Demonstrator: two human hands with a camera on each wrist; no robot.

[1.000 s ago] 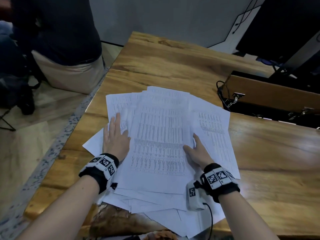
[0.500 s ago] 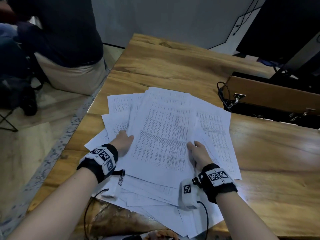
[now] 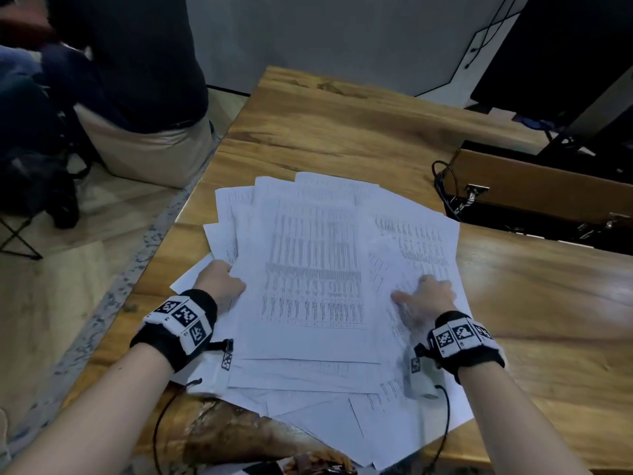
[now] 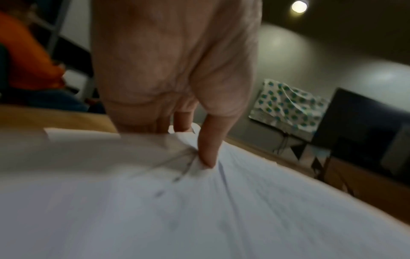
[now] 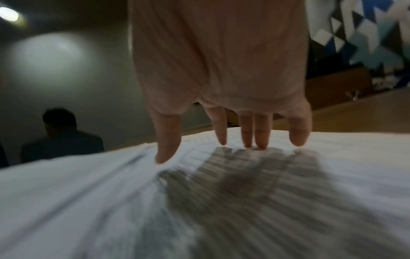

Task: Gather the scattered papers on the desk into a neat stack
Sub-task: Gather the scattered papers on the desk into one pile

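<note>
A loose pile of printed white papers [image 3: 311,269] lies fanned out on the wooden desk [image 3: 342,125], with some sheets hanging over the near edge. My left hand [image 3: 219,282] is at the pile's left edge. Its thumb [image 4: 208,150] presses down on top of the papers [image 4: 199,210] while its fingers curl under them, pinching and creasing the sheets. My right hand [image 3: 426,298] is on the right side of the pile, fingers spread. Its fingertips [image 5: 261,142] stand on the printed papers [image 5: 221,210] without gripping them.
A brown case [image 3: 534,190] with black cables [image 3: 445,186] sits on the desk at the right, close behind the pile. A dark monitor [image 3: 565,56] stands at the back right. A person [image 3: 137,80] sits beyond the desk's left edge. Bare wood lies behind and right of the papers.
My left hand went from lying flat on the left sheets to curling round their edge and pinching them. My right hand slid right onto the right-hand sheets, and the left sheets drew inward.
</note>
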